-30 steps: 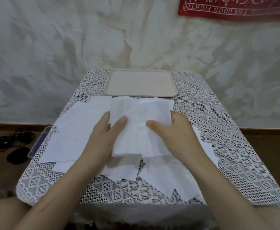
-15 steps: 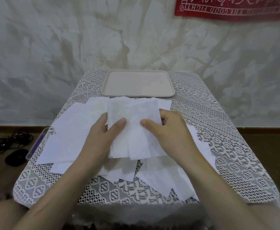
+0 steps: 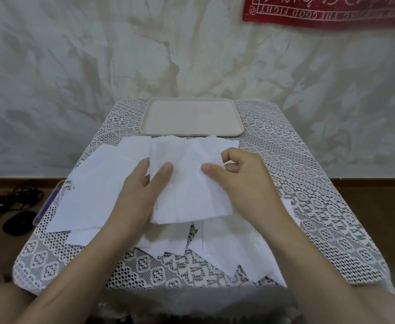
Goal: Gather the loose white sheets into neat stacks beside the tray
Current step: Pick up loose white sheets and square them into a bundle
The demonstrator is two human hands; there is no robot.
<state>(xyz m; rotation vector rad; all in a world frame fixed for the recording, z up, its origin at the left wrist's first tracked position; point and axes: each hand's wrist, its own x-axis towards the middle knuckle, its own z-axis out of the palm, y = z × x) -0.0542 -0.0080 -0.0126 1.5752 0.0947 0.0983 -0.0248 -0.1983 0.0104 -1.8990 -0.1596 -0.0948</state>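
The left hand (image 3: 142,183) has a grasping grip on a bundle of white sheets (image 3: 187,185), thumb flat on top and fingers hidden beneath its left edge. The right hand (image 3: 240,181) pinches the bundle's right side, thumb on top and fingers curled at the edge. The bundle is held over the middle of the bench (image 3: 308,183), its far edge close to the tray (image 3: 215,134). Under and around it lie loose sheets (image 3: 93,190), fanned out to the left and overlapping on the near right. The beige tray sits at the far end of the lace-covered bench, its flat floor in view from rim to rim, with the sheets' far corners just short of its near rim. A purple-edged box (image 3: 49,204) pokes out at the bench's left edge, with cables (image 3: 11,199) on the floor beyond and a red banner (image 3: 332,12) on the far wall. Compared with a second ago, the bundle is narrower, its sides pushed inward. The right hand has moved left, and its fingers now show curled beside the edge.
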